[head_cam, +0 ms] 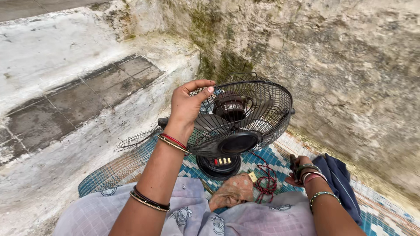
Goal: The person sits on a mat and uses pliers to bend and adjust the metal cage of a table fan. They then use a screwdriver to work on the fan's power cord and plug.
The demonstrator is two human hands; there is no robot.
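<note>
A black table fan (238,131) stands on a blue and white woven mat (288,148), its wire cage (262,109) tilted up toward me. My left hand (186,107) grips the cage's upper left rim, fingers curled over the wires; red and gold bangles circle that wrist. My right hand (296,171) rests low at the right, beside a tangle of red wire (264,181). It is bent away behind its bangles, a dark shape at its fingers, so its grip is hidden. The fan's round base (218,165) carries a row of small buttons.
A rough, mossy stone wall (341,65) rises close behind the fan. A whitewashed step (65,100) runs along the left. A thin loose wire grille (135,140) lies at the mat's left edge, a dark blue cloth (339,179) at the right, a brown patterned cloth (232,190) near my lap.
</note>
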